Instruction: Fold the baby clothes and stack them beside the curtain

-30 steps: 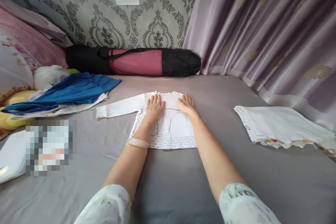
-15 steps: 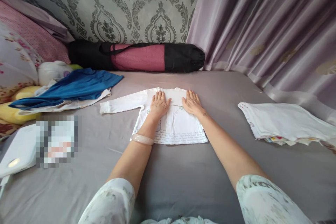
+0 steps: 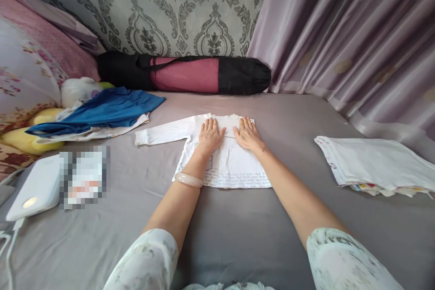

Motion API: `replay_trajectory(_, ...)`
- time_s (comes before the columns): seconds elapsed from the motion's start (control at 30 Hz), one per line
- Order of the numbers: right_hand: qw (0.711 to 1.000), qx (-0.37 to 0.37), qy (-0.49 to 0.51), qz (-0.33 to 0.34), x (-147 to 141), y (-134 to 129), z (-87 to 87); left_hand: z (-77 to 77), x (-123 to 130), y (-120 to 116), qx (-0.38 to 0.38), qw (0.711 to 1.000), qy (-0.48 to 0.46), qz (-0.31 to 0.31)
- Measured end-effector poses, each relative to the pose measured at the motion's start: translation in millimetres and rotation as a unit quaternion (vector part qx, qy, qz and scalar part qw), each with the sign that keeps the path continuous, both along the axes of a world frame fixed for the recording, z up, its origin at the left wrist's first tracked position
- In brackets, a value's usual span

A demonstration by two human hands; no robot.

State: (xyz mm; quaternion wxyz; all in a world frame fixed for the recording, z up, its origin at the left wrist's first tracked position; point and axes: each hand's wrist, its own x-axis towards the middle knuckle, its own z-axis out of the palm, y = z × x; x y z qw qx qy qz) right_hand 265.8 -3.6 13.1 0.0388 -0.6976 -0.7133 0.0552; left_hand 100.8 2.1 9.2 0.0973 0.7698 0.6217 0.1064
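A small white long-sleeved shirt (image 3: 234, 163) lies spread on the grey bed sheet (image 3: 244, 222), its collar pointing away from me. Its left sleeve stretches out to the left, while the right sleeve is folded inward across the chest, partly covered by my hands. My left hand (image 3: 211, 136) lies flat on the upper left of the shirt, fingers extended. Flat on the upper right is my right hand (image 3: 247, 133), its fingers also straight. Neither hand grips the cloth. Small printed lettering runs along the hem.
Folded white clothes (image 3: 377, 163) are stacked at the right. A blue garment (image 3: 115, 108) lies on other cloth at the left, near plush toys (image 3: 44, 129). A white power bank (image 3: 39, 188) with cables sits beside a blurred-out object (image 3: 86, 176). Behind rests a black-and-pink rolled bag (image 3: 190, 74).
The whole view has shifted slightly, so everything appears a little further right. My right hand has slid slightly inward over the shirt; my left hand stays flat on it.
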Motion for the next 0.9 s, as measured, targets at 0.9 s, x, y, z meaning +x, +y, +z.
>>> replay_trajectory(0.9,0.991,-0.020,0.054,0.120,-65,-6,20.3,21.0,-40,21,-0.026,0.986,-0.165,0.020)
